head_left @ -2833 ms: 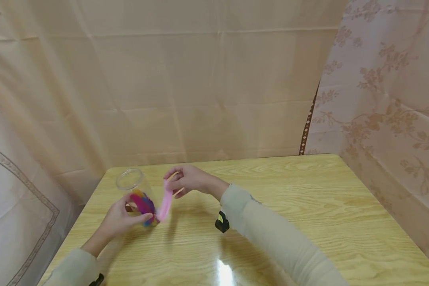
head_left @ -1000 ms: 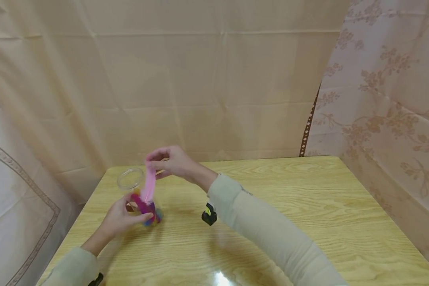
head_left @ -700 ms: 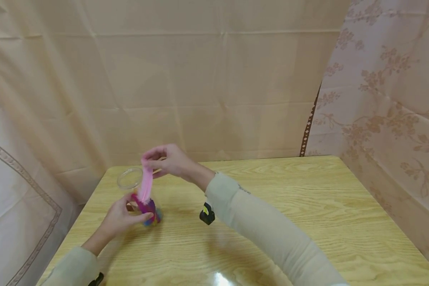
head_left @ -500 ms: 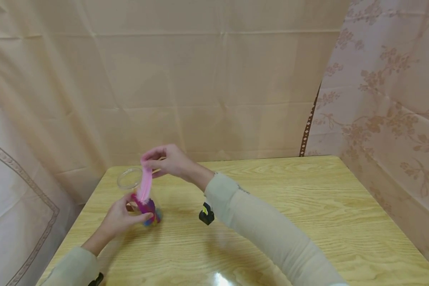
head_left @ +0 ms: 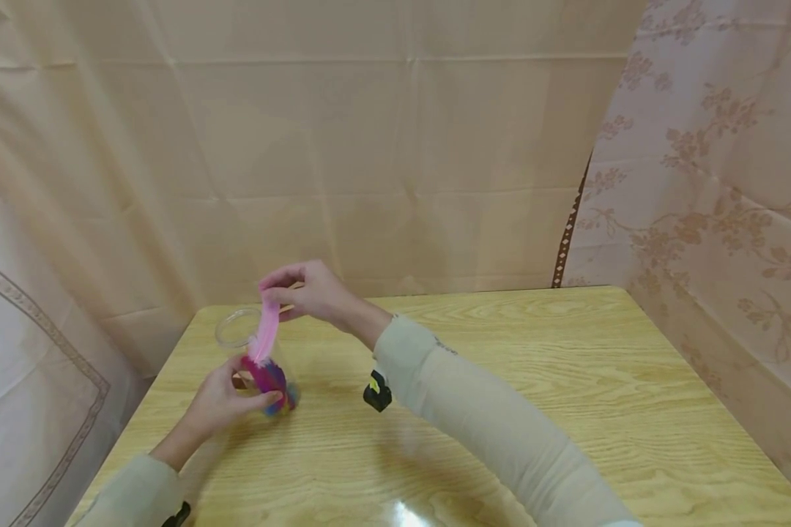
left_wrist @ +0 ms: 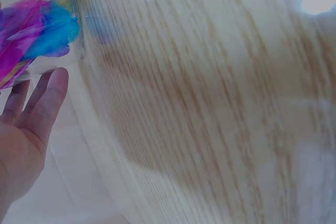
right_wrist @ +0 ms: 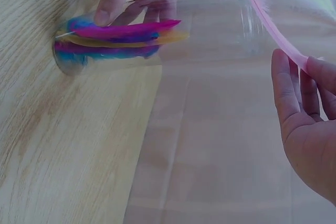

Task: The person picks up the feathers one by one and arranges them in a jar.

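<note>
A tall clear plastic jar (right_wrist: 215, 19) stands upright on the table, its round mouth uncovered. Magenta, blue and yellow feathers (right_wrist: 115, 34) lie in its lower part. My left hand (head_left: 219, 404) grips the jar low down, thumb on the near side and fingers behind. At the jar's mouth, my right hand (head_left: 316, 296) pinches one end of a pink feather (head_left: 268, 329), which hangs downward. In the right wrist view the feather's fluffy end is beside the rim; whether it is inside the mouth I cannot tell.
The wood-grain table (head_left: 534, 395) spreads out to the right of the jar. A beige curtain (head_left: 382, 161) hangs along its back edge, with a floral cloth (head_left: 718, 183) at the right. A black wrist device (head_left: 377, 391) hangs below the right cuff.
The right hand has carried the pink feather leftward and up, from beside the jar to its mouth. In the last half second it rises slightly. My left hand keeps its grip.
</note>
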A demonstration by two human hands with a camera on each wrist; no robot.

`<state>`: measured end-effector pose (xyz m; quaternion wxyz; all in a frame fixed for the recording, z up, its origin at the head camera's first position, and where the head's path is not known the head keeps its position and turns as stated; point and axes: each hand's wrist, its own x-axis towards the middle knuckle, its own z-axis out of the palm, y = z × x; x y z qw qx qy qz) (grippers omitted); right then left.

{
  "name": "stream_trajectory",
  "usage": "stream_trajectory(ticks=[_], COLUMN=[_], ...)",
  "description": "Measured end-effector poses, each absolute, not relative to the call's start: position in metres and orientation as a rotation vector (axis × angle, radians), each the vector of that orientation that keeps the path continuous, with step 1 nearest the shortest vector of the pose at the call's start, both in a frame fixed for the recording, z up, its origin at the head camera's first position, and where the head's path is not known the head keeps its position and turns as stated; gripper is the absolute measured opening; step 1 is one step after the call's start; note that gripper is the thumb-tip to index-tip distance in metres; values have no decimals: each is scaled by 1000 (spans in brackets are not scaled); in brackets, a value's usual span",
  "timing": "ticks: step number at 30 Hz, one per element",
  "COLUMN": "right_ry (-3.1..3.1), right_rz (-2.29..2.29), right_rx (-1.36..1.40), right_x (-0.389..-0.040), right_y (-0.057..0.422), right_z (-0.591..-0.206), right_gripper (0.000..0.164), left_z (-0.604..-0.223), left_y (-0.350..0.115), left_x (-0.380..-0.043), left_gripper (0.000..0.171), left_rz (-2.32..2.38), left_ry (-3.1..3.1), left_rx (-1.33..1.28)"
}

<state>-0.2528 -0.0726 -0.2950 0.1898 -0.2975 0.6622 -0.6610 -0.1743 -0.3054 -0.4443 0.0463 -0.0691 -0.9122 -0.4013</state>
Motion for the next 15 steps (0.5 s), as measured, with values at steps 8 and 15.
stream_trajectory(ticks=[8,15], right_ry=[1873,1878], right_rz=[-1856,-1870], right_rx=[-825,-823], right_x=[-252,-254], right_y=[-75,-76], right_z=[-295,-293], right_gripper=[17,17], left_z=[-446,-445], left_y=[-306,-307], left_x=[-174,-176], left_gripper=[64,65], left_rz=[-1236,-1258], left_ry=[-2785,-2782], left_rx=[-207,-211])
